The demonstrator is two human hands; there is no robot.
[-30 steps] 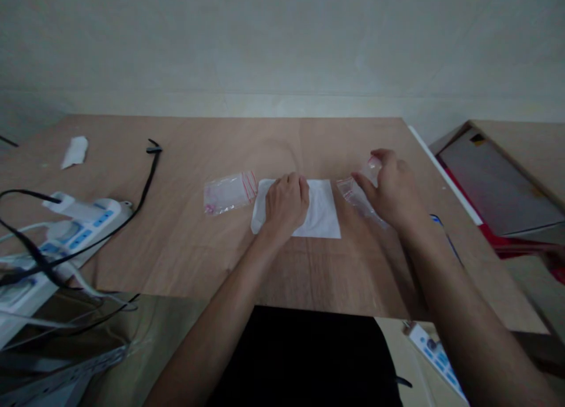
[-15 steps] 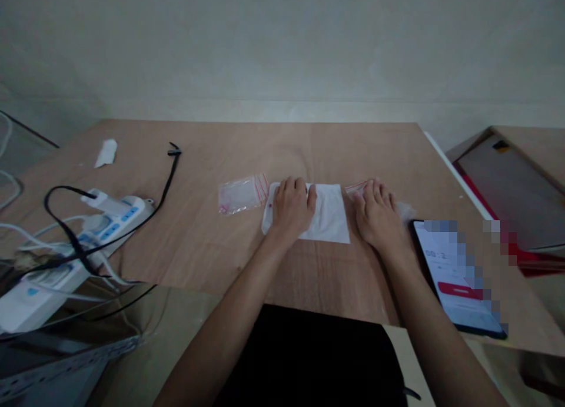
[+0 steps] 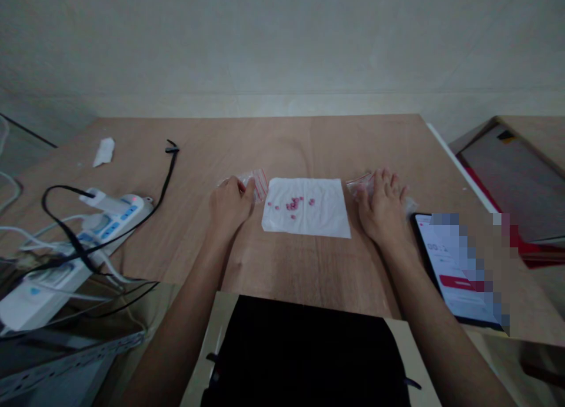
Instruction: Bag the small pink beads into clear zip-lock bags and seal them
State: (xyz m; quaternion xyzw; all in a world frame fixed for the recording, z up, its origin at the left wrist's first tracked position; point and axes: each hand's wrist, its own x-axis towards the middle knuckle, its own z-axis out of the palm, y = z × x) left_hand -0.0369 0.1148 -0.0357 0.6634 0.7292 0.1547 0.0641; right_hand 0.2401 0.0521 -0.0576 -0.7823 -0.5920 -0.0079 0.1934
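Your wooden tabletop (image 3: 335, 145) carries a power strip (image 3: 115, 225) at the left. A white sheet (image 3: 326, 212) lies flat between your hands. Your right hand (image 3: 384, 209) rests palm down — fingers extended and slightly fanned — over the right bag (image 3: 358, 184). Your left hand (image 3: 232, 204) is curled over the left bag (image 3: 260, 186), whose red-striped edge adjoins the sheet; whether its fingers pinch the film cannot be determined. Small pinkish-red beads (image 3: 292, 205) lie on the sheet — most clustered left of its centre.
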